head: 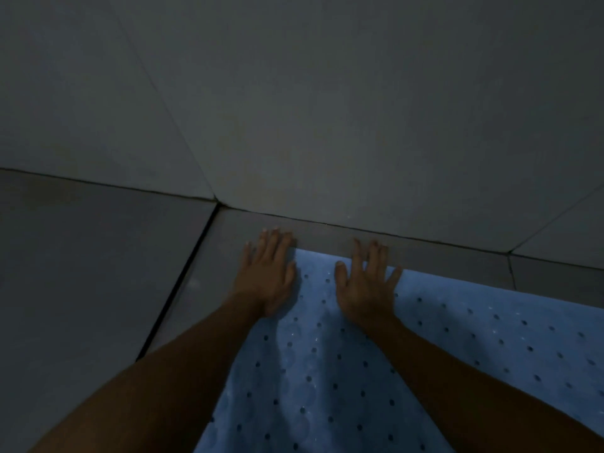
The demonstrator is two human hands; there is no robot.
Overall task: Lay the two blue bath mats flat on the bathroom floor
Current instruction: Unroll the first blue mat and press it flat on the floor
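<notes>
Blue bath mat (343, 371) spread across lower centre and right of frame, dotted with holes. Left hand (266, 273) flat, fingers straight, on its upper-left corner; right hand (364, 286) splayed, pressing its top edge. Beyond, grey floor tile (81, 263), then wall (327, 109).

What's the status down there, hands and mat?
Left hand flat, at mat's far corner. Right hand flat, pressing mat edge near wall. Only one mat seen. Nothing in the way.
</notes>
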